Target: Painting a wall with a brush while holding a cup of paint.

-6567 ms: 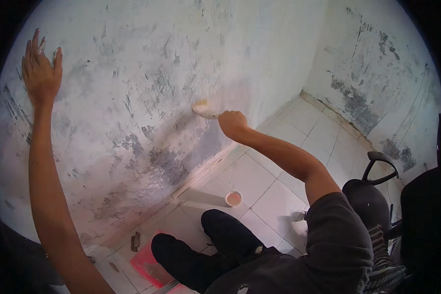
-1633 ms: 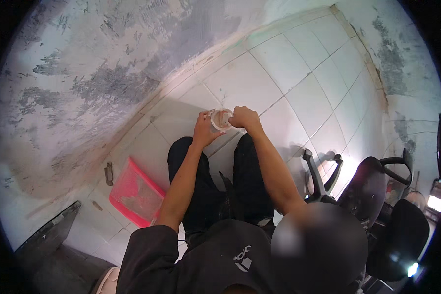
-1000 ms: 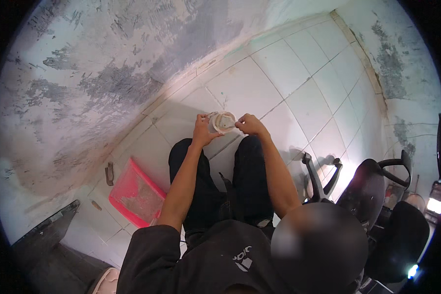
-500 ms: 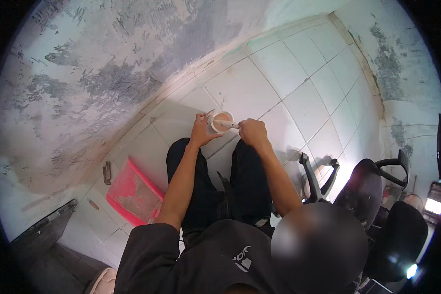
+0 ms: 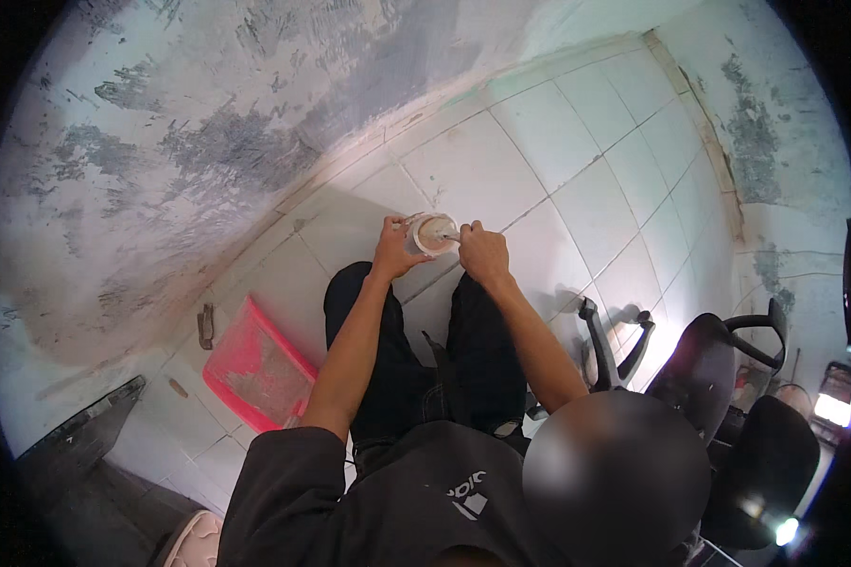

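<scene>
A small white plastic tub (image 5: 416, 233) is tipped slightly in my left hand (image 5: 394, 253), whose fingers and thumb curve round its side. Inside it lies a pale pinkish-beige substance (image 5: 431, 230); whether it is a paste or a liquid I cannot tell. My right hand (image 5: 485, 255) is closed on a pale, stained stick-like tool (image 5: 451, 236). The tool's far end reaches over the rim into the substance, and my fingers cover its handle. Both hands are just beyond my knees, above the tiled floor.
A pink tray (image 5: 255, 364) with dried residue lies left of my legs, beside a small brown tool-like object (image 5: 205, 326). The patchy wall (image 5: 227, 142) rises ahead and to the left. At right stands a black office chair (image 5: 695, 364), its base legs (image 5: 603, 345) near my right arm.
The tool has gone steeper and less of it shows across the tub. My right hand has drawn slightly nearer the rim, and the tub has shifted a little.
</scene>
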A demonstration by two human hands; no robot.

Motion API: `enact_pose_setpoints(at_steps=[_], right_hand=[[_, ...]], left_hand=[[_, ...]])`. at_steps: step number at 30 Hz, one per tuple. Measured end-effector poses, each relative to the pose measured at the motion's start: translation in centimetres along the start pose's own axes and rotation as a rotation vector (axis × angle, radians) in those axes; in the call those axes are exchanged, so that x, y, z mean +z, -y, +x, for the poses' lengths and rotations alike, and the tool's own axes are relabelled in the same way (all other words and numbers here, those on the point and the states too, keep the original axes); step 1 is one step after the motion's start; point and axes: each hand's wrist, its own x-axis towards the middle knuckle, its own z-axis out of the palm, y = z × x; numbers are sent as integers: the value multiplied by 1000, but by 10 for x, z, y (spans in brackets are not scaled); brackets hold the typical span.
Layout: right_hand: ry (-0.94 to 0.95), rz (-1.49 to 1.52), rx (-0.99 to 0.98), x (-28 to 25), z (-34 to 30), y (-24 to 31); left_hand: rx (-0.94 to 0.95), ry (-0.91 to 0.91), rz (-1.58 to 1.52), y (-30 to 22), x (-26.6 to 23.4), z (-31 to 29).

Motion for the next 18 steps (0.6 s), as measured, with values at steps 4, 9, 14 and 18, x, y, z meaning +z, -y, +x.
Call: enact_pose_setpoints(at_steps=[4,9,14,18], right_hand=[[-71,74,72,2,-6,10],[-98,158,137,0,-14,5],[-54,230,149,10,-14,12],[9,366,194,-7,-29,-22]], left_hand=[[-43,3,-9,6,-1,3],[78,-27,121,4,-2,17],[96,-129,227,48,5,-2],[62,-7,261,25,-2,-10]])
